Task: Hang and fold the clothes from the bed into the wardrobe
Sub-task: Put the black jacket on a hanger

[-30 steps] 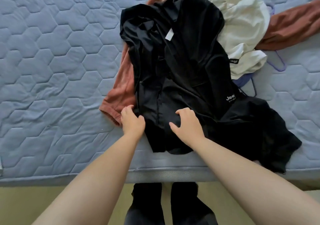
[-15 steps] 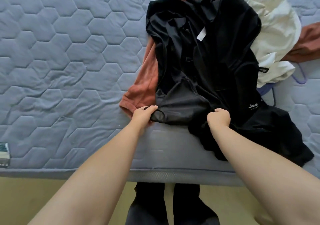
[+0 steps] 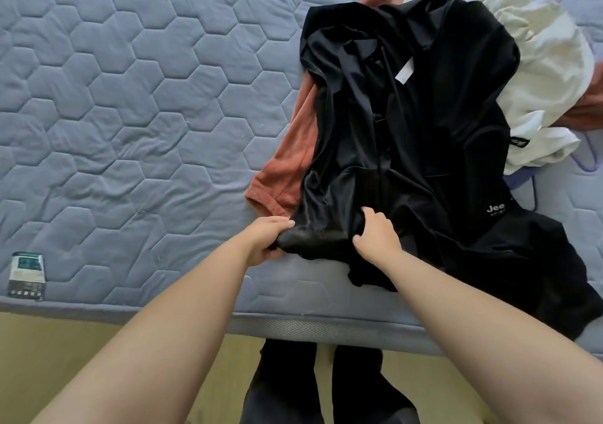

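black garment [image 3: 408,136]: smooth, faintly glossy fabric, crumpled into long folds; centre right of the frame, on top of the clothes pile on the bed, lower edge near the bed's front edge.
white tag [image 3: 404,73]: small rectangle, sewn into the upper part of the black garment.
white lettering [image 3: 496,209]: printed at the lower right of the black garment, only partly legible.
left hand [image 3: 266,239]: centre of the frame; fingers and thumb curled round a bunched, rounded roll of the black garment's lower edge.
right hand [image 3: 375,234]: just right of the left hand; fingers curled into a fold of the same fabric, gripping it.
rust garment [image 3: 287,169]: soft, napped cloth, partly beneath the black garment; hemmed end showing to its left.
white garment [image 3: 538,65]: matte, creased cloth, upper right, partly beneath the black garment.
mattress [image 3: 130,97]: blue-grey quilted cover, stitched in hexagons, lightly wrinkled; woven mesh band along the front edge.
printed label [image 3: 26,275]: flat rectangle on the mattress, lower left.
floor [image 3: 49,358]: pale yellowish surface, bottom of the frame.
trouser legs [image 3: 287,384]: dark cloth, bottom centre, below the bed edge.
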### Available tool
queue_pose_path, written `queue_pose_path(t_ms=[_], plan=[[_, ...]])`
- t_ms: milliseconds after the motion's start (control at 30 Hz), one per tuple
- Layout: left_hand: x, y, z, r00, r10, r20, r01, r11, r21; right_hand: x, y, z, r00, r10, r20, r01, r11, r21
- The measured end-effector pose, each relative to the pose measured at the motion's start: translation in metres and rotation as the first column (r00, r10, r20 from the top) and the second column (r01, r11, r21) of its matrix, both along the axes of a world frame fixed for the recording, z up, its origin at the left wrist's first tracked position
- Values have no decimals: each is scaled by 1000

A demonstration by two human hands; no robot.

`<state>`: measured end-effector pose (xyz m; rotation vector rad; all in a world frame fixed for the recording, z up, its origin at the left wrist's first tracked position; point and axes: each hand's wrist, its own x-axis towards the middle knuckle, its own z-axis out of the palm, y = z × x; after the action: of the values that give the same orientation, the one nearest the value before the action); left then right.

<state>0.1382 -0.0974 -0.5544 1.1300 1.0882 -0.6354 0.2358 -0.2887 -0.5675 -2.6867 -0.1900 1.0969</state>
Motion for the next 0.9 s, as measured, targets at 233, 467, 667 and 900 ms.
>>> queue_pose_path(t_ms=[233, 467, 667, 900], plan=[[8, -46, 11, 507, -818, 273, 821, 555, 138, 12, 8, 25, 792, -610, -36, 552, 689, 470], [8, -97, -6, 104, -990, 93, 869, 136, 476, 17, 14, -9, 999, -43, -9, 43, 999, 27], [-8, -92, -27, 282, -959, -36, 681, 174, 711, 40, -7, -20, 813, -525, -252, 575, 793, 202], [10, -102, -28, 956, -292, 38, 267, 913, 309, 51, -58, 2, 295, -656, -695, 951, 268, 152]])
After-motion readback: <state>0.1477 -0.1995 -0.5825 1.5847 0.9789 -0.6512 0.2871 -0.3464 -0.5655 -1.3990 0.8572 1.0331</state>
